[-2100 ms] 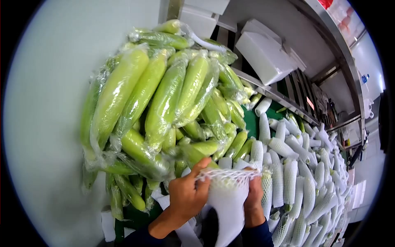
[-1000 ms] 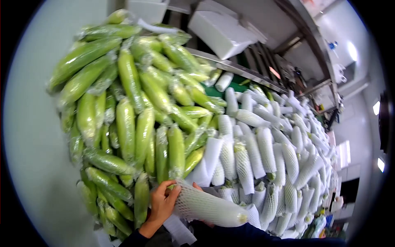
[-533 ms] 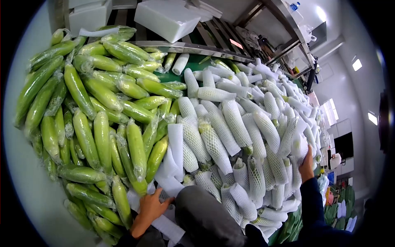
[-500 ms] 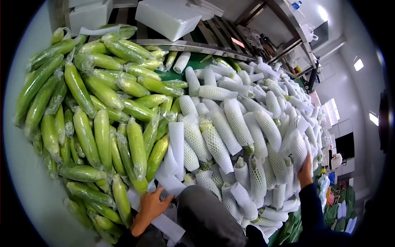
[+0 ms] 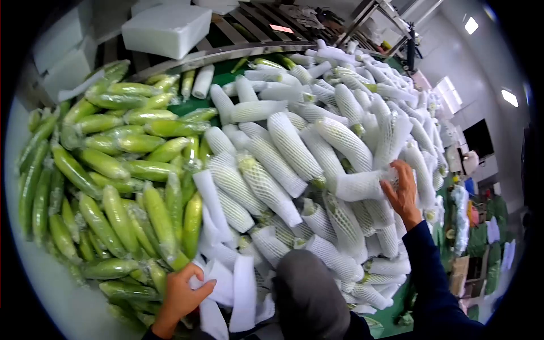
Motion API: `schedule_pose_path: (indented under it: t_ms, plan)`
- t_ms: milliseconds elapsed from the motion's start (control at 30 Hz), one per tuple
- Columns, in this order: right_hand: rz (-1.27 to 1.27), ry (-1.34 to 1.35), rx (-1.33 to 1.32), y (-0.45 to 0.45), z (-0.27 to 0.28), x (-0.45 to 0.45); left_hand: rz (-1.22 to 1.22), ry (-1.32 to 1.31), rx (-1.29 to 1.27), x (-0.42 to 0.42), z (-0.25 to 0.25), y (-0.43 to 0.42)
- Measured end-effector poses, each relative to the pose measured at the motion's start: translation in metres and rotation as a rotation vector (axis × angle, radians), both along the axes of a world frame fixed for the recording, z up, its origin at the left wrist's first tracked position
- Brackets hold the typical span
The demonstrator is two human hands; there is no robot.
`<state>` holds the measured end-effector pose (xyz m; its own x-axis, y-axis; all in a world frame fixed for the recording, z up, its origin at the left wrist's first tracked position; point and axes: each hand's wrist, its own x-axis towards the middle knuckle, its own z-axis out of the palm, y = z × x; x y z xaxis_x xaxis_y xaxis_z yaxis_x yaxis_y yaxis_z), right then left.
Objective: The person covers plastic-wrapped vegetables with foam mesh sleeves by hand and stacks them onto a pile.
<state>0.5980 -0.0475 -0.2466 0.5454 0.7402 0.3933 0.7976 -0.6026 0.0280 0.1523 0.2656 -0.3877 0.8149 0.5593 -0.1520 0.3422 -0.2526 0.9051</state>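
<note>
On the right, my right hand [image 5: 403, 195] grips the end of a long gourd in a white foam net sleeve [image 5: 358, 186], which lies sideways over other sleeved ones. My left hand [image 5: 182, 292] is low on the left, fingers curled, with a loose white foam sleeve [image 5: 220, 281] at its thumb and fingertips. The grip there is partly hidden. Just above that hand is the lower end of a pale-green gourd in clear film [image 5: 161, 218]. More flat, bare foam sleeves [image 5: 243, 292] lie beside my knee.
A heap of film-wrapped green gourds [image 5: 102, 164] fills the left, and sleeved ones [image 5: 283, 147] are piled across the middle and right. A white foam box [image 5: 164, 31] stands on a slatted metal conveyor [image 5: 249, 25] behind. My knee [image 5: 311, 294] is at the front.
My right hand has moved left and up, and a sleeved gourd now lies sideways at its fingers. My left hand's fingers have curled in. The view has shifted right.
</note>
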Motion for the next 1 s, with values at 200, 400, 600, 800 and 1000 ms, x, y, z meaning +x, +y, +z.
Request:
schedule_pose_path:
  t_ms: [200,400,600,800,1000]
  plan:
    - [0.368,0.290,-0.441,0.017,0.032,-0.002,-0.090,0.074,-0.107,0.012,0.011,0.055]
    - [0.267,0.442,-0.265,-0.007,0.066,-0.005,0.028,0.069,-0.410,0.045,-0.018,-0.022]
    - [-0.583,-0.061,0.091,-0.060,0.073,0.127,0.178,-0.166,-0.767,0.024,-0.018,-0.015]
    - [0.267,-0.162,0.116,0.109,-0.006,-0.026,0.042,-0.088,-0.370,0.033,0.011,0.012]
    - [0.222,1.866,0.478,0.257,-0.160,-0.287,0.394,-0.387,-0.835,0.041,0.016,0.012]
